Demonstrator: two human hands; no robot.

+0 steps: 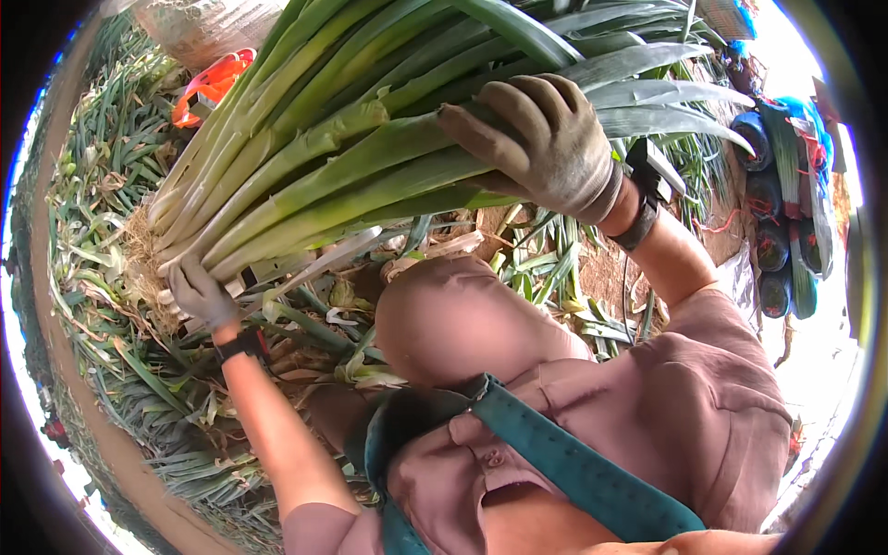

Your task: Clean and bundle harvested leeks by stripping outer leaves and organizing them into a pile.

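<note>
A large bunch of leeks (351, 166) lies slantwise in front of me, white root ends to the left and green leaves spread to the right. My left hand (202, 294), in a pale work glove, closes on the white stalk ends just beside the stringy roots (143, 236). Its fingertips are partly hidden by the stalks. Farther right, my gloved right hand (546, 139) curls its fingers over the green leaves, thumb side toward the stalks. Dark bands circle both my wrists. My knee (453, 319) is bent below the bunch.
Leek leaves and trimmings (111, 148) litter the ground at left and below the bunch. A bright orange thing (215, 85) sits behind the root ends. At the far right, several tied leek bundles with blue wrapping (772, 203) are stacked. A whitish sack (199, 28) stands at the upper left.
</note>
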